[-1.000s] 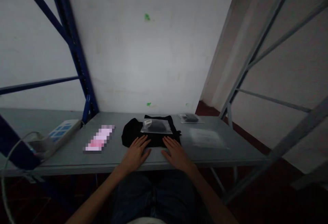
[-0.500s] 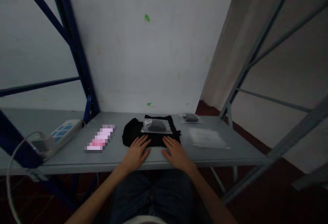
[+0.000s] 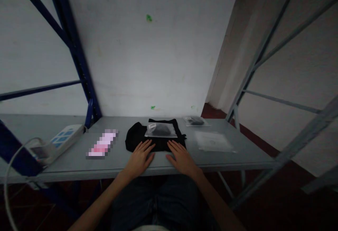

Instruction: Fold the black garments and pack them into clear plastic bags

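A black cloth item (image 3: 133,137), its exact kind unclear, lies flat at the middle of the grey shelf top. On it rests a clear plastic bag (image 3: 161,130) with a white label and something dark inside. My left hand (image 3: 140,157) lies palm down at the cloth's near edge, fingers stretched over it. On the other side my right hand (image 3: 182,156) lies the same way, its fingertips on the cloth just below the bag. Neither hand grips anything.
A similar bag with dark contents (image 3: 196,121) lies at the back right, with clear empty-looking plastic bags (image 3: 213,141) nearer. To the left are a pixelated pink-and-white object (image 3: 102,143) and a white power strip (image 3: 64,139) with a cable. Blue and grey metal posts flank the shelf.
The view has shifted very slightly. Both hands, the cloth and the bags stay in place.
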The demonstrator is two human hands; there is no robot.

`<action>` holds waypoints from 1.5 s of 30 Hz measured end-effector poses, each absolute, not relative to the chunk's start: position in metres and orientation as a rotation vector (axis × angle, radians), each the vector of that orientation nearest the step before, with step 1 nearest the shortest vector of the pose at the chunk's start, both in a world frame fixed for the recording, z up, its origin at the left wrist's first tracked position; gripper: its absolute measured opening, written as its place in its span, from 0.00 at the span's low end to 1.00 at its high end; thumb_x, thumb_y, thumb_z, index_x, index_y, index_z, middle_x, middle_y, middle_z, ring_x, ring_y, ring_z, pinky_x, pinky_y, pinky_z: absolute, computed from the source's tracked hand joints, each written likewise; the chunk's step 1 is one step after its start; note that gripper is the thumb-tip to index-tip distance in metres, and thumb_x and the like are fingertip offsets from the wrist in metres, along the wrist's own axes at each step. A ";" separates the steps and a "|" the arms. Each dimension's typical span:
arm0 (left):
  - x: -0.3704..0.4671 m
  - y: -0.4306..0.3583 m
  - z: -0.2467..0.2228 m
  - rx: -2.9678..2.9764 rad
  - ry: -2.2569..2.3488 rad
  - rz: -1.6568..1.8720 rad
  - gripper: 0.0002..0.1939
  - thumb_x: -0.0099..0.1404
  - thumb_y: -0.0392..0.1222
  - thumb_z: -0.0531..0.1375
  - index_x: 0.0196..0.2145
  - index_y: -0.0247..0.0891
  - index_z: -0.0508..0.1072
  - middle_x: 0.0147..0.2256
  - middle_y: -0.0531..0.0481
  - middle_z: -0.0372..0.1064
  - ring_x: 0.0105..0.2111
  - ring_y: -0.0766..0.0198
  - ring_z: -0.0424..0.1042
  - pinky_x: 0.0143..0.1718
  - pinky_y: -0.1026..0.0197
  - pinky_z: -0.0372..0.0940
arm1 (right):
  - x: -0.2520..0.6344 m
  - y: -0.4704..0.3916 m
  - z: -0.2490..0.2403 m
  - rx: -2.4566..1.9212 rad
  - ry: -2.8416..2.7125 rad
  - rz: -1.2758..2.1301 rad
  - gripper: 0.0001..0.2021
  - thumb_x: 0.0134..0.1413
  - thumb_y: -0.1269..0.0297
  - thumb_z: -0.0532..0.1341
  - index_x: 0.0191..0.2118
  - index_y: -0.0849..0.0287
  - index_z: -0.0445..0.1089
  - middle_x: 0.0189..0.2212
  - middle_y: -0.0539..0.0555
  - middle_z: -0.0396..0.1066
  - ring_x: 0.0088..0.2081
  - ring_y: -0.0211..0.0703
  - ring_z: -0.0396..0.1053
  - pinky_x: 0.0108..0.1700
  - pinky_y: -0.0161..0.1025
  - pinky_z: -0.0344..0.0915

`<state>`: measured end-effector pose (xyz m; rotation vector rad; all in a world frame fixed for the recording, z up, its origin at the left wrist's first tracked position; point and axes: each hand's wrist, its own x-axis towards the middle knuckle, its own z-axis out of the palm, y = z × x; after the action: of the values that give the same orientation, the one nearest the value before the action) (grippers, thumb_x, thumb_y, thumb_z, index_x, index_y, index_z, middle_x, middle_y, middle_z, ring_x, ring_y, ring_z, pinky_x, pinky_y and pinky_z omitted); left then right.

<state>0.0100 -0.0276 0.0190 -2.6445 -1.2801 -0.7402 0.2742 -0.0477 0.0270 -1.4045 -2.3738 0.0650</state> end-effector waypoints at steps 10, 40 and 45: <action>0.010 -0.027 0.017 -2.636 -1.283 -0.753 0.24 0.76 0.50 0.51 0.65 0.42 0.67 0.67 0.41 0.62 0.68 0.51 0.60 0.68 0.38 0.56 | 0.274 -0.048 0.029 -1.405 -2.373 0.080 0.31 0.72 0.49 0.50 0.72 0.62 0.54 0.71 0.60 0.53 0.72 0.52 0.50 0.72 0.55 0.49; 0.010 -0.027 0.018 -2.649 -1.291 -0.761 0.24 0.77 0.50 0.51 0.65 0.41 0.67 0.67 0.41 0.61 0.68 0.50 0.59 0.68 0.38 0.55 | 0.274 -0.050 0.029 -1.392 -2.380 0.063 0.31 0.73 0.49 0.49 0.73 0.59 0.52 0.72 0.59 0.52 0.73 0.51 0.48 0.72 0.56 0.48; 0.010 -0.028 0.018 -2.652 -1.287 -0.787 0.24 0.76 0.49 0.52 0.65 0.41 0.67 0.66 0.41 0.62 0.68 0.50 0.59 0.68 0.37 0.55 | 0.275 -0.049 0.029 -1.389 -2.379 0.053 0.30 0.72 0.50 0.50 0.73 0.56 0.51 0.72 0.58 0.52 0.72 0.51 0.49 0.72 0.56 0.49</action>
<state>0.0100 -0.0279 0.0182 -2.6523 -1.2871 -0.7872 0.2745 -0.0493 0.0286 -1.3892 -2.3793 0.0533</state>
